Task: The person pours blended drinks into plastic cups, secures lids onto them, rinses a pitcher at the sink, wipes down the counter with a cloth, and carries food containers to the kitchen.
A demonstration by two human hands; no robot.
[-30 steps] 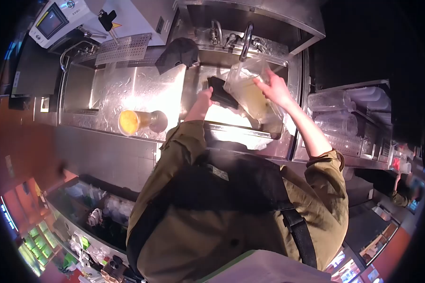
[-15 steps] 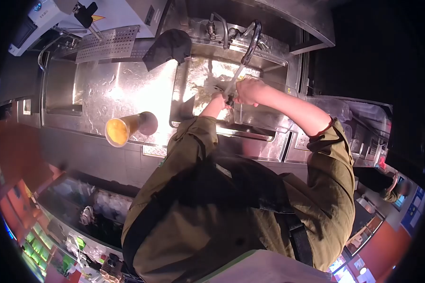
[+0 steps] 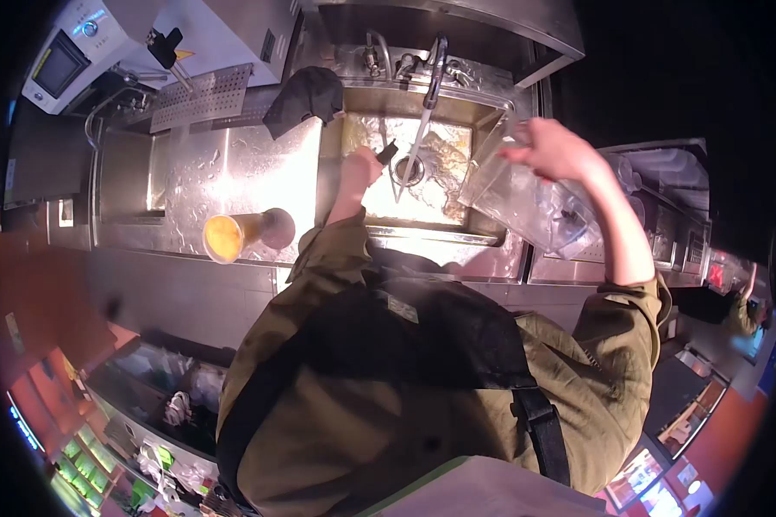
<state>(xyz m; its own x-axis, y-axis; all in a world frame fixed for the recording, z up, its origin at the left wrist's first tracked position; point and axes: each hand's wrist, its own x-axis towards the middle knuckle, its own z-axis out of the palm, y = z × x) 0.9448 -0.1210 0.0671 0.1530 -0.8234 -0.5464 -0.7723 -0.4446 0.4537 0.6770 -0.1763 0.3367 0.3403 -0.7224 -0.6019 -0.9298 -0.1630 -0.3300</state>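
Note:
My left hand [image 3: 358, 175] is over the left side of the steel sink [image 3: 440, 235], closed around a short black object [image 3: 388, 153] whose kind I cannot make out. Out to the right, my right hand [image 3: 556, 149] grips the edge of a clear plastic container [image 3: 526, 198]. This container is tilted over the sink's right rim and the counter beside it. From the curved faucet [image 3: 435, 77], a stream of water [image 3: 416, 151] falls between my hands, near the round drain [image 3: 408, 170].
A tall cup [image 3: 226, 239] with yellow-orange contents stands on the wet steel drainboard [image 3: 190, 164]. A dark cloth [image 3: 306, 99] hangs at the sink's back left corner. Clear containers [image 3: 664, 168] sit in a rack at right. Another person [image 3: 744, 312] is at the far right.
My right hand has moved right, away from the faucet, carrying the clear container out of the sink. My left hand has shifted left, apart from my right. The drain now shows.

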